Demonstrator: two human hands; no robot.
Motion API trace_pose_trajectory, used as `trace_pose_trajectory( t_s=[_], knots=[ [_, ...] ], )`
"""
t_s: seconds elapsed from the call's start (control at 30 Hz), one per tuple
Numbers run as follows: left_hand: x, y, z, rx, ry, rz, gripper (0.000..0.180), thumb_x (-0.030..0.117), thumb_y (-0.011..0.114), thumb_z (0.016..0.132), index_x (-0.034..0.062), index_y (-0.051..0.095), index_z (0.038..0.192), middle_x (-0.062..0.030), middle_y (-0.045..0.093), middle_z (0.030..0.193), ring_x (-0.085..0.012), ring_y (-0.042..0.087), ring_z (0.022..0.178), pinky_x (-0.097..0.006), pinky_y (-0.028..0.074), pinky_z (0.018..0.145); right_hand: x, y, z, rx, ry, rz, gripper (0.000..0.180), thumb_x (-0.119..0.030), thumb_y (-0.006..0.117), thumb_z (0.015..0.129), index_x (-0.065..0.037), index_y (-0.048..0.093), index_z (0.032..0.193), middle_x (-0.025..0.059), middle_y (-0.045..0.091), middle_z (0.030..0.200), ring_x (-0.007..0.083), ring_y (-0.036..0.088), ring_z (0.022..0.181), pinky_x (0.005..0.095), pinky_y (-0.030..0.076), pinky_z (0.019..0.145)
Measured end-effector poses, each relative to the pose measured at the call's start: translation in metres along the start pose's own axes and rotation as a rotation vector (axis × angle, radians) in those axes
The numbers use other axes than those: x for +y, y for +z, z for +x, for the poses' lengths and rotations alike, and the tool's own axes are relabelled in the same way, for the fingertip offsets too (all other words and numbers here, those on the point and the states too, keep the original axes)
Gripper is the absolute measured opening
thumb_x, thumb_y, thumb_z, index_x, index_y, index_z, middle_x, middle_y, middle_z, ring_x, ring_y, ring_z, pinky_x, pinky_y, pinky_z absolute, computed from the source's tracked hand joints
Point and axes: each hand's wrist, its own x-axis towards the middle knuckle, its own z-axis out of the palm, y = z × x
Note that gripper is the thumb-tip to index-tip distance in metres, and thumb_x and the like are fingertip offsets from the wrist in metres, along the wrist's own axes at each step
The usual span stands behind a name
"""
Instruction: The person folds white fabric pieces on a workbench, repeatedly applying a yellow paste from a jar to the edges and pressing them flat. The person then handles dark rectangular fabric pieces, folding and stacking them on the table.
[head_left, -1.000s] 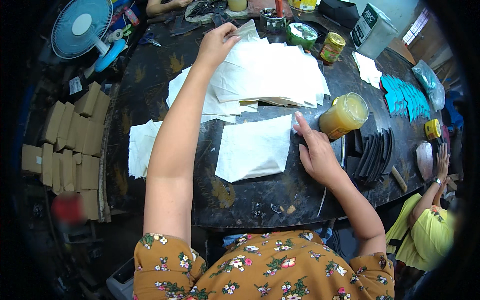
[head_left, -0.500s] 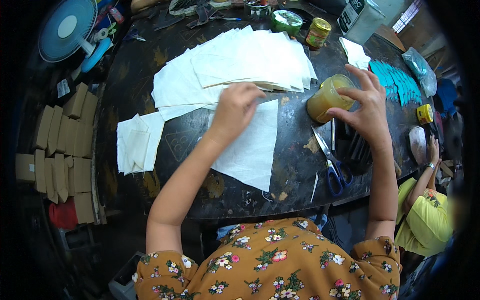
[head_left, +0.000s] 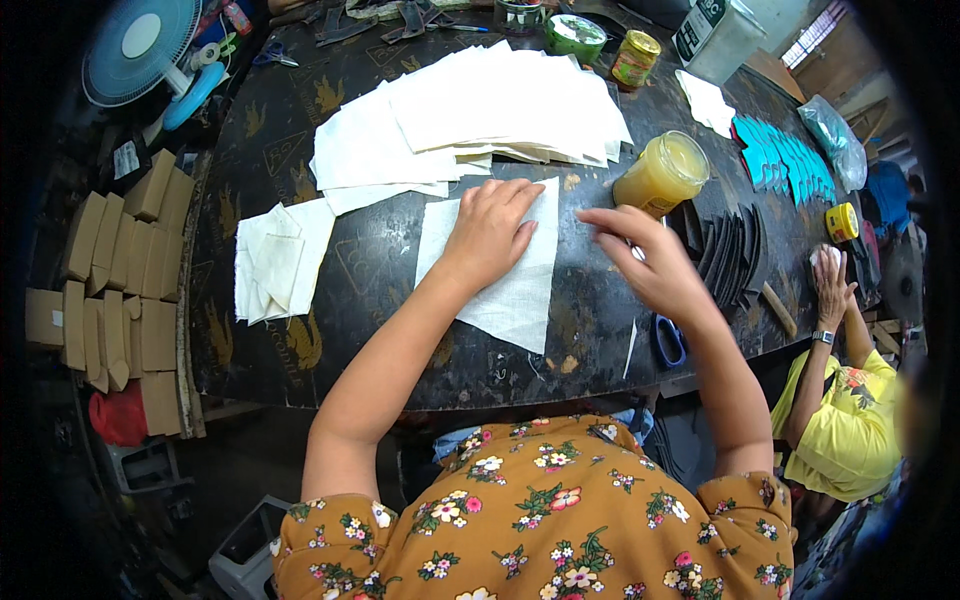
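My left hand [head_left: 490, 232] lies spread and flat on a white cloth piece [head_left: 520, 312] at the front middle of the dark table. Off to its right, my right hand [head_left: 648, 258] hangs above the table, slightly blurred, its thumb and forefinger a little apart and nothing visible held. Just beyond that hand stands an open clear jar [head_left: 655, 178] of yellowish, thick-looking contents. Blue-handled scissors [head_left: 669, 342] lie partly hidden under my right hand. A wide fanned stack of white cloth pieces [head_left: 500, 105] spreads beyond my left hand.
Smaller folded white cloths [head_left: 275, 262] lie at left. Black curved strips [head_left: 732, 255] and teal cut pieces [head_left: 785, 160] are at right. A co-worker in a yellow shirt [head_left: 850, 430] sits at the right edge. Cardboard pieces [head_left: 125, 260] and a blue fan [head_left: 140, 45] stand left.
My right hand has left the jar's rim and moved down and left, over the scissors. My left hand, raised before, has come down flat on the cloth piece. The view shifted slightly.
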Motion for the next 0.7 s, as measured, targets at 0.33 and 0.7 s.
trace_pose_trajectory(
  t_s=[0.33, 0.7],
  knots=[
    [0.0, -0.002, 0.0, -0.03, -0.045, -0.049, 0.064, 0.018, 0.072, 0.1, 0.0122, 0.052, 0.161, -0.0128, 0.066, 0.146, -0.0323, 0.058, 0.136, -0.05, 0.038, 0.118, 0.07, 0.065, 0.048, 0.173, -0.115, -0.272, 0.046, 0.008, 0.061, 0.09, -0.003, 0.077, 0.131, 0.0201, 0.067, 0.115, 0.0387, 0.064, 0.114, 0.046, 0.051, 0.105],
    [-0.002, -0.002, 0.0, -0.051, -0.03, -0.039, 0.044, 0.018, 0.072, 0.099, 0.0089, 0.068, 0.142, -0.0102, 0.064, 0.147, -0.0324, 0.056, 0.138, -0.05, 0.038, 0.118, 0.046, 0.052, 0.019, 0.112, -0.401, -0.468, 0.031, 0.004, 0.073, 0.087, -0.005, 0.079, 0.116, 0.0144, 0.07, 0.117, 0.0343, 0.068, 0.109, 0.0441, 0.055, 0.093]
  ],
)
